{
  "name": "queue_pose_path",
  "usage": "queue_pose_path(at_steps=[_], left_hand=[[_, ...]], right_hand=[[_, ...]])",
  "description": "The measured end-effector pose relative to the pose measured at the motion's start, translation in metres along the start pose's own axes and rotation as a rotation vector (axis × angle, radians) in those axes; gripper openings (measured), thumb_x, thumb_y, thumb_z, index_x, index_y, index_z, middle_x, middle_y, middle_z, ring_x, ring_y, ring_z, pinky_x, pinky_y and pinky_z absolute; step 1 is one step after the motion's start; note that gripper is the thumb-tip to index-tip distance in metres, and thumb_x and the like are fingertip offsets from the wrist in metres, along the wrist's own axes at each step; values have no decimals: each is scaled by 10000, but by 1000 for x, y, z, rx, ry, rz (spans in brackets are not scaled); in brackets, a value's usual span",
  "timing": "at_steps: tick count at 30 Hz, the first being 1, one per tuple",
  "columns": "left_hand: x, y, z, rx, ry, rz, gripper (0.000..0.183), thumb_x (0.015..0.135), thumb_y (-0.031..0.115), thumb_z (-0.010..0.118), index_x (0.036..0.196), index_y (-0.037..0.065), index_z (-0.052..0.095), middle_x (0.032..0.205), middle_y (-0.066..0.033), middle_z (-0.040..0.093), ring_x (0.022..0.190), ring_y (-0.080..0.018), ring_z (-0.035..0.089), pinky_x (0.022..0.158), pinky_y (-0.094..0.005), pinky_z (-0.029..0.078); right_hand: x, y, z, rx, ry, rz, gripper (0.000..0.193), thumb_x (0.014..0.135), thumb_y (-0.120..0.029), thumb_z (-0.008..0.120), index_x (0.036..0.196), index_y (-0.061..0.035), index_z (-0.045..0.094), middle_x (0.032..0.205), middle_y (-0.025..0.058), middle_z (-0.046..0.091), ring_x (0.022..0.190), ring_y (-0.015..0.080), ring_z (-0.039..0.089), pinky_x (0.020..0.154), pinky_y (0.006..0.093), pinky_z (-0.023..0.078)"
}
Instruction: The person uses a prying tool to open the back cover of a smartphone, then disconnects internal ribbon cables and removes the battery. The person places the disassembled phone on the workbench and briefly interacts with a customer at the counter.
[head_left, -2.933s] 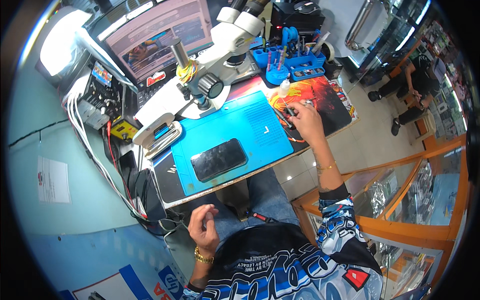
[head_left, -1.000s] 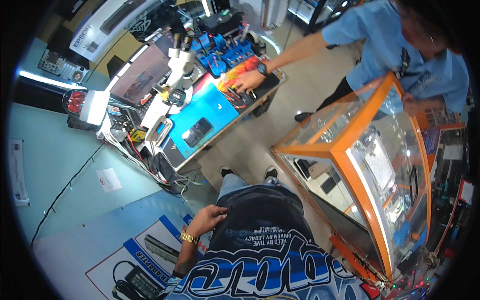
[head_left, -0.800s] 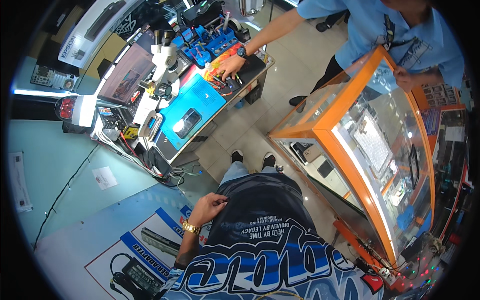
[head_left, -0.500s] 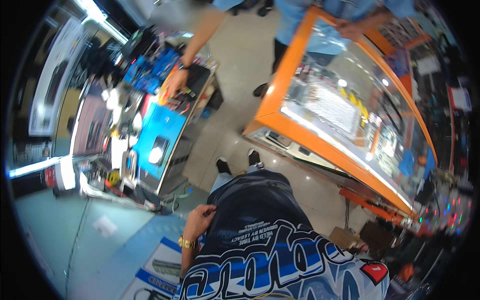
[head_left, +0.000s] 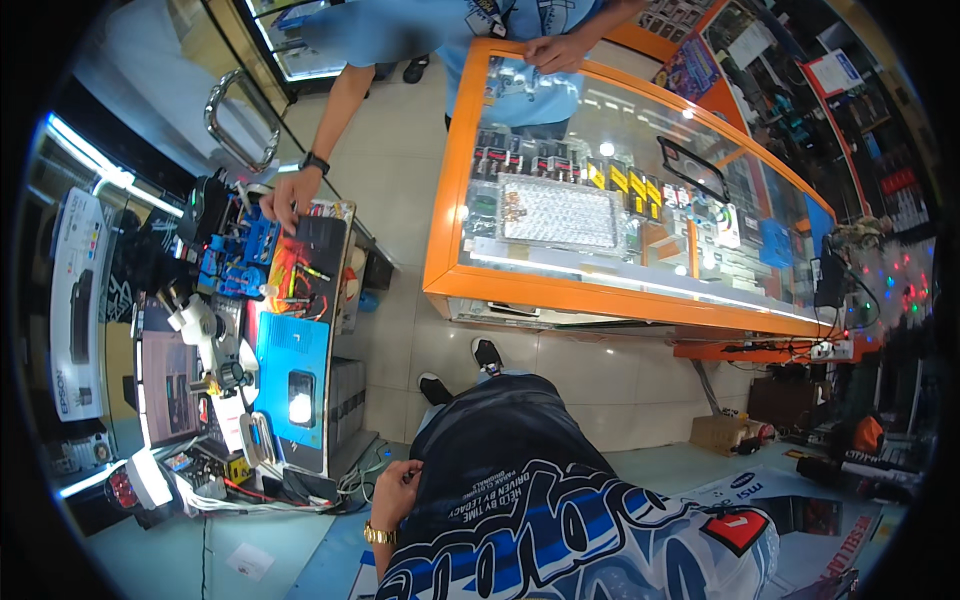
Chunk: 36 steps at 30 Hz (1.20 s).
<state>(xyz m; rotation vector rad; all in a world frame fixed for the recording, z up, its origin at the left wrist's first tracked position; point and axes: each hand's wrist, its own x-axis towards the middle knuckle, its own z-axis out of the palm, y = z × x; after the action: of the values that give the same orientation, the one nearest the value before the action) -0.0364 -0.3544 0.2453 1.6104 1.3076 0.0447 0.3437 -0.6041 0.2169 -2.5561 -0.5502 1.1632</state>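
Note:
My left hand (head_left: 398, 487), with a gold watch (head_left: 379, 534) at the wrist, hangs beside the hem of my dark patterned shirt (head_left: 520, 440). Its fingers are curled in, and what they hold, if anything, is hidden. My right hand is out of view. To the left stands a workbench with a blue mat (head_left: 290, 365), on which a dark phone (head_left: 301, 396) lies with a bright reflection. Another person's hand (head_left: 288, 197) reaches over the hand tools (head_left: 293, 275) at the bench's far end.
An orange-framed glass display counter (head_left: 440, 240) stands ahead and to the right, with a person in light blue resting a hand (head_left: 556, 53) on its edge. A microscope (head_left: 205, 335) and a screen (head_left: 165, 385) crowd the bench's left. Cardboard (head_left: 722, 433) sits right.
My view has swung to the right, so the counter and bench sit farther left in it. The other person's hand is still over the bench tools. My left hand stays curled at my shirt.

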Motion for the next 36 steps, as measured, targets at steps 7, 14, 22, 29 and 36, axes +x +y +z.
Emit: queue_pose_path(at_steps=[7,14,22,29,36], left_hand=[[3,-10,-8,63,-12,64,177,887,100,721,1046,25,743,956,-163,722,757,-306,713,702,-388,551],[8,-15,-13,59,-5,95,181,871,95,728,1038,26,733,957,-157,724,774,-320,715,710,-396,552],[11,-25,-21,80,26,196,178,883,136,732,1031,36,738,959,-162,728,786,-330,714,726,-405,556],[5,-13,-29,48,25,92,192,886,187,742,1019,48,747,934,-158,731,792,-329,714,710,-399,552],[5,-21,-30,55,10,103,216,893,228,733,1013,48,745,930,-160,727,828,-354,711,727,-415,549]], right_hand=[[-22,6,18,63,73,62,357,924,-259,668,1231,-80,635,1001,282,707,1014,477,671,850,479,530],[-17,-7,31,91,107,37,363,922,-262,670,1232,-78,631,999,283,706,1012,481,669,845,483,528],[-6,-15,43,91,101,16,369,920,-266,673,1233,-75,626,996,285,705,1009,486,666,840,488,526],[-2,-20,53,96,101,-4,375,918,-269,675,1233,-73,622,993,287,704,1007,490,664,836,492,525],[-7,-23,62,114,116,-7,380,917,-272,677,1234,-71,618,991,289,703,1004,495,661,831,496,523]])
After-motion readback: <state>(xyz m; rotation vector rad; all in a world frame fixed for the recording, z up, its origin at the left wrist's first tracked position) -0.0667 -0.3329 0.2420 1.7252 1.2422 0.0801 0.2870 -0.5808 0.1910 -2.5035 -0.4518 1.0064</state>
